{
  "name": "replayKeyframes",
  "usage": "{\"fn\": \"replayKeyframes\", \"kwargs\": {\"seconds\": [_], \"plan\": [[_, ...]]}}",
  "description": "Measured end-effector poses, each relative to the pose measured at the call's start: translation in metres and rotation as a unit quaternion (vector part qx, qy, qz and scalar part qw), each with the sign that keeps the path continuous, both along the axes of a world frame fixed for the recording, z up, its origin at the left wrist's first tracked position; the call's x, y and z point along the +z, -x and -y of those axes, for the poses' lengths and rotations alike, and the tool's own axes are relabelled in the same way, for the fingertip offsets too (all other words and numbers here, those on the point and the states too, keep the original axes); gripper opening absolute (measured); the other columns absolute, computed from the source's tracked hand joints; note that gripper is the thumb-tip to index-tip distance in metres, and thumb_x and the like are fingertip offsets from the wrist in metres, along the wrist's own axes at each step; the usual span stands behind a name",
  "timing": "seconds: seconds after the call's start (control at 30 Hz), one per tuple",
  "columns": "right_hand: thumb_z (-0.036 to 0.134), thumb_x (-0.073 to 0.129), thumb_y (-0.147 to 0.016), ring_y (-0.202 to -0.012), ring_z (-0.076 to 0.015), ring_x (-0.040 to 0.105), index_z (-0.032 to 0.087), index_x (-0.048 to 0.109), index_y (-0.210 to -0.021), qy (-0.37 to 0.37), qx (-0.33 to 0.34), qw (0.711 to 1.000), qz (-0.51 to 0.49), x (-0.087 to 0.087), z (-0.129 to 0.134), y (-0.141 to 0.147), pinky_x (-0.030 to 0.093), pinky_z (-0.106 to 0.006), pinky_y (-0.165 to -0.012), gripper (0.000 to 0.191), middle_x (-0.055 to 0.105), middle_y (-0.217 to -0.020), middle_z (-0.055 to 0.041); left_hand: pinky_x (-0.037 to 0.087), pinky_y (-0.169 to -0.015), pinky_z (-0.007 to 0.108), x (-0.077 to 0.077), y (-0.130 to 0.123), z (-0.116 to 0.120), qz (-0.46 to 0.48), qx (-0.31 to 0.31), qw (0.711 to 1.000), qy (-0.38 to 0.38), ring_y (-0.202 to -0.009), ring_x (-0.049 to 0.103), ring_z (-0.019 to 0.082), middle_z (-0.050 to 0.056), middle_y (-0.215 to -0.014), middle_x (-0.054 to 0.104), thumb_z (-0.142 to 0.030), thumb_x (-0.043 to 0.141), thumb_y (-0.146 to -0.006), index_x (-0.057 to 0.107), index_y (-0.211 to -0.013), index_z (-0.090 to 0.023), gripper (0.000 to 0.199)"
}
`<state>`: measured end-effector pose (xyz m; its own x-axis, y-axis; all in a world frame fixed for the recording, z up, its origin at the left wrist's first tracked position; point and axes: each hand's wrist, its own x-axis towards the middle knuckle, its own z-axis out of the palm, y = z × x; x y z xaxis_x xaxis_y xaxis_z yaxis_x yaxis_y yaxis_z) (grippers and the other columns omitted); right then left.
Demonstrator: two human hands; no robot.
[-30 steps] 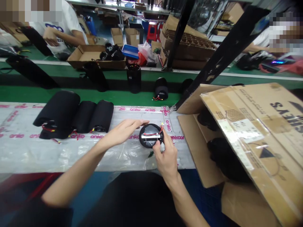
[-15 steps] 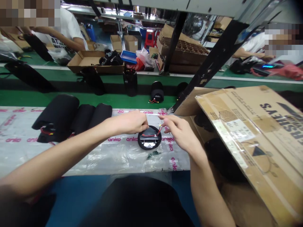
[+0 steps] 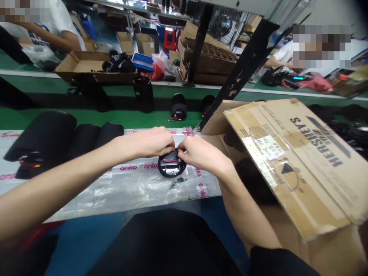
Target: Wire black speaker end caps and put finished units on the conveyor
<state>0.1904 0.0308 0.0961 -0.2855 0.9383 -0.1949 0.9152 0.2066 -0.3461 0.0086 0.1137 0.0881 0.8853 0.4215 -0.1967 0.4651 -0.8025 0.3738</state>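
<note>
1. Our round black disc (image 3: 171, 168) lies flat on the plastic-sheeted table (image 3: 94, 188), near the sheet's far edge, with a red wire (image 3: 169, 158) across its top.
2. Our left hand (image 3: 152, 142) and right hand (image 3: 201, 153) have closed in from 9 and 3 o'clock. Earlier they stood apart above the disc; now they meet, fingers curled tightly over its upper edge beside the wire.
3. At 9 o'clock, black cylinders (image 3: 43, 138) lie on the sheet.
4. At 3 o'clock, a printed cardboard flap (image 3: 287, 161) leans over a box.
5. At 12 o'clock, a black cylinder (image 3: 178, 106) stands on the green belt (image 3: 86, 119).
</note>
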Motion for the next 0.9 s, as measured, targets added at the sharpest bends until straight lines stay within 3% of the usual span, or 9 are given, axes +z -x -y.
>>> {"fn": "replayKeyframes", "kwargs": {"seconds": [0.17, 0.27, 0.33, 0.4, 0.5, 0.57, 0.67, 0.8, 0.9], "plan": [[0.002, 0.054, -0.091, -0.061, -0.0199, 0.058, 0.017, 0.073, -0.081, -0.026, 0.014, 1.000, -0.004, -0.005, -0.001, 0.003, 0.036, -0.031, -0.061, 0.026, 0.072, -0.073, -0.0083, 0.025, -0.056, 0.035, 0.012, -0.016, -0.009, -0.023, -0.041, 0.998, -0.043, -0.046, 0.039, 0.016, 0.001, -0.050, 0.053, -0.014, 0.067, -0.087, 0.064, -0.056, -0.021, 0.031], [0.002, 0.053, -0.091, -0.062, -0.0219, 0.061, 0.016, 0.075, -0.084, -0.022, 0.006, 1.000, -0.006, -0.005, -0.001, 0.005, 0.040, -0.032, -0.062, 0.027, 0.074, -0.076, -0.0102, 0.025, -0.054, 0.035, 0.014, -0.021, -0.012, -0.046, -0.055, 0.996, -0.051, -0.045, 0.038, 0.015, 0.001, -0.048, 0.051, -0.015, 0.066, -0.086, 0.062, -0.053, -0.021, 0.033], [0.006, 0.053, -0.095, -0.067, -0.0229, 0.066, 0.015, 0.078, -0.086, -0.016, -0.001, 0.999, -0.030, -0.006, 0.002, 0.000, 0.044, -0.032, -0.067, 0.028, 0.076, -0.077, -0.0107, 0.028, -0.053, 0.034, 0.011, -0.017, -0.012, -0.049, -0.046, 0.997, -0.048, -0.045, 0.044, 0.017, 0.002, -0.050, 0.056, -0.015, 0.064, -0.087, 0.066, -0.056, -0.021, 0.031], [0.019, 0.054, -0.103, -0.079, -0.0233, 0.072, 0.017, 0.082, -0.100, -0.004, -0.011, 0.993, -0.119, -0.012, 0.011, -0.014, 0.050, -0.032, -0.075, 0.029, 0.081, -0.087, -0.0089, 0.035, -0.055, 0.033, 0.006, -0.008, -0.007, -0.018, -0.012, 0.999, -0.037, -0.050, 0.056, 0.019, 0.003, -0.057, 0.065, -0.019, 0.063, -0.091, 0.074, -0.067, -0.023, 0.026], [0.039, 0.048, -0.110, -0.101, -0.0244, 0.076, 0.022, 0.077, -0.127, -0.042, -0.115, 0.957, -0.262, -0.039, 0.038, -0.054, 0.056, -0.035, -0.090, 0.038, 0.083, -0.112, -0.0073, 0.051, -0.071, 0.033, -0.005, 0.012, 0.013, 0.101, 0.060, 0.993, -0.025, -0.075, 0.074, 0.024, 0.004, -0.084, 0.080, -0.031, 0.058, -0.102, 0.081, -0.097, -0.025, 0.024], [0.039, 0.049, -0.106, -0.108, -0.0282, 0.074, 0.020, 0.078, -0.119, -0.142, -0.248, 0.934, -0.215, -0.067, 0.063, -0.086, 0.056, -0.041, -0.097, 0.037, 0.081, -0.117, -0.0122, 0.056, -0.086, 0.035, -0.015, 0.024, 0.033, 0.204, 0.106, 0.972, -0.036, -0.094, 0.077, 0.025, 0.004, -0.101, 0.082, -0.035, 0.053, -0.107, 0.078, -0.107, -0.025, 0.027], [0.028, 0.056, -0.089, -0.110, -0.0360, 0.070, 0.017, 0.079, -0.109, -0.208, -0.357, 0.910, -0.030, -0.109, 0.099, -0.130, 0.055, -0.051, -0.098, 0.032, 0.075, -0.117, -0.0206, 0.057, -0.095, 0.039, -0.035, 0.031, 0.064, 0.317, 0.161, 0.931, -0.086, -0.108, 0.073, 0.026, 0.009, -0.112, 0.075, -0.044, 0.065, -0.104, 0.071, -0.099, -0.022, 0.024], [0.019, 0.054, -0.080, -0.108, -0.0399, 0.070, 0.016, 0.076, -0.121, -0.195, -0.363, 0.907, 0.091, -0.144, 0.127, -0.164, 0.056, -0.055, -0.095, 0.046, 0.075, -0.112, -0.0227, 0.058, -0.094, 0.051, -0.061, 0.022, 0.085, 0.276, 0.189, 0.935, -0.115, -0.118, 0.065, 0.037, 0.015, -0.128, 0.064, -0.061, 0.091, -0.077, 0.063, -0.108, -0.021, 0.058], [0.018, 0.054, -0.076, -0.108, -0.0413, 0.070, 0.017, 0.076, -0.118, -0.205, -0.371, 0.899, 0.110, -0.154, 0.131, -0.174, 0.056, -0.057, -0.095, 0.047, 0.076, -0.110, -0.0217, 0.060, -0.093, 0.051, -0.065, 0.017, 0.087, 0.248, 0.205, 0.942, -0.090, -0.116, 0.065, 0.036, 0.014, -0.129, 0.062, -0.051, 0.092, -0.077, 0.060, -0.107, -0.022, 0.053]]}}
